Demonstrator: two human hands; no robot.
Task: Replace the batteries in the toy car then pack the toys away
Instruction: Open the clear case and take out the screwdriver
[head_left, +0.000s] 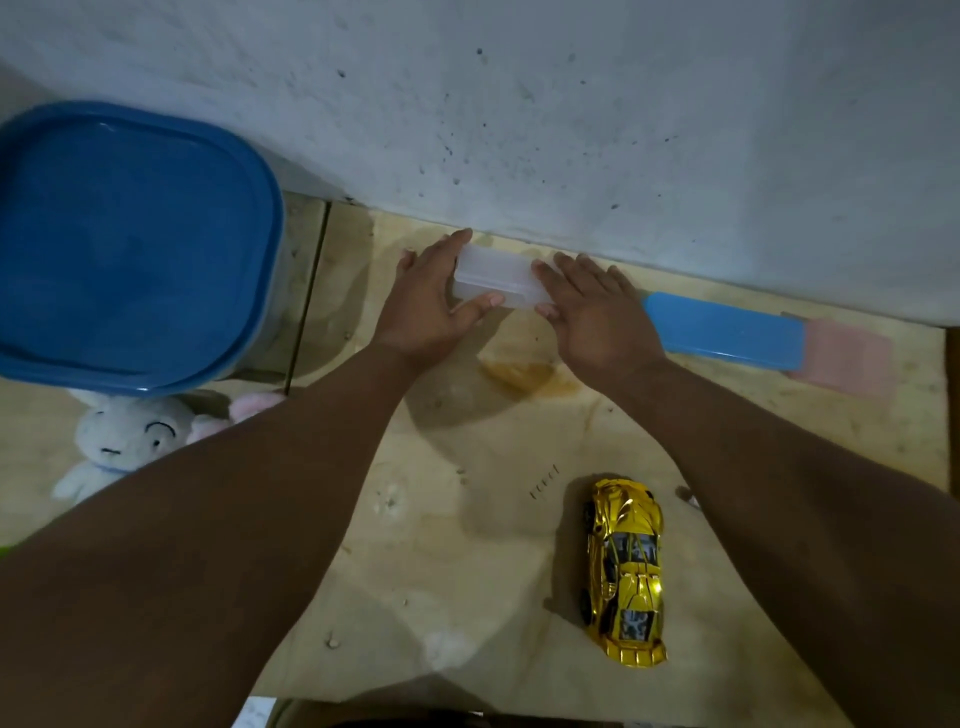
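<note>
Landmark = clear box (493, 280), at the wall edge of the desk (467, 519).

Far left of box: blue-lidded tub (130, 244), lid on, contents not visible. Below the tub: white plush (124, 441), partly cut off by the left forearm; a pink bit beside it, can't tell what.

At the box: left hand (431, 301) on its left end, thumb on the near face, fingers along the far side, a loose grip clasping the box. Right hand (597, 312) on the right end, fingers mostly straight, thumb touching the near corner; pressing rather than curled round it. Box rests on the desk.

Right of box: blue case (727, 330) along the wall, a pink flat thing at its far end, blurred.

Below and right of box, well apart: gold car (626, 569), wheels down, nobody touching it. Small dark specks between car and box; possibly screws, too small to tell.

Handling, my read: the box is thin, stiff plastic, light and smooth, so hold it by both ends and lift level. The car is a hard, glossy shell, likely slippery; take it across the body sides, then flip it for the battery hatch.

Hidden: what's in the box, the car's underside, any batteries or screwdriver. Dim light.
</note>
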